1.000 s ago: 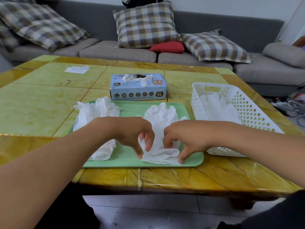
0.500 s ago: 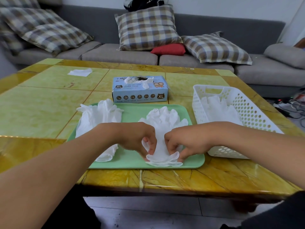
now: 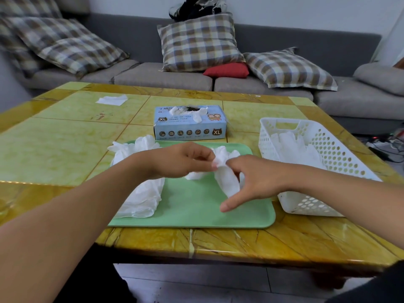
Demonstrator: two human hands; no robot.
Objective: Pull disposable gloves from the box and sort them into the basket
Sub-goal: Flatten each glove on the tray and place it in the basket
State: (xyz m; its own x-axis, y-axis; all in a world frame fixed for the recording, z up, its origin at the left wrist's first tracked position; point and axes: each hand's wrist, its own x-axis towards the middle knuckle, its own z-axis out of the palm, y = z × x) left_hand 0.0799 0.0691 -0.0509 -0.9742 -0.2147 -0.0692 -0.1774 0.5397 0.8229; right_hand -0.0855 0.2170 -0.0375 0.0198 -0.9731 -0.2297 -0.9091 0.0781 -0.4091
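Note:
A folded white glove (image 3: 226,178) hangs a little above the green tray (image 3: 196,213). My left hand (image 3: 185,159) pinches its top edge. My right hand (image 3: 255,182) grips the same glove from the right, thumb pointing down toward the tray. A pile of white gloves (image 3: 140,189) lies on the tray's left side. Behind the tray stands the blue glove box (image 3: 190,124), a glove poking out of its top. The white perforated basket (image 3: 332,156) sits at the right with folded gloves inside.
A white tissue (image 3: 112,99) lies on the far left of the yellow marble table (image 3: 54,149). A grey sofa with checked cushions (image 3: 199,42) runs behind the table. Cables lie on the floor at the far right.
Both hands have lifted the folded glove off the tray and carried it up and away from me; before they pressed its near end down on the tray.

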